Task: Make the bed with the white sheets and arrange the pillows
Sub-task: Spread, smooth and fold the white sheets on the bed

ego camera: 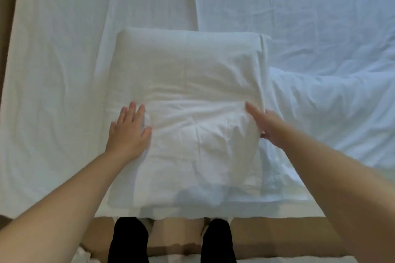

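A white pillow (190,96) lies on the bed in front of me, its case wrinkled across the near half. My left hand (128,132) rests flat on the pillow's left edge with straight fingers. On the right edge my right hand (264,125) lies with fingers stretched over the top and the thumb tucked at the side. A white sheet (59,70) covers the mattress. A rumpled white duvet (333,96) is bunched to the right of the pillow.
The near bed edge (277,211) runs across the bottom, with a brown floor strip (267,232) below it. My two dark-clad legs (130,241) stand against the bed. A brown strip (6,28) borders the bed's left side.
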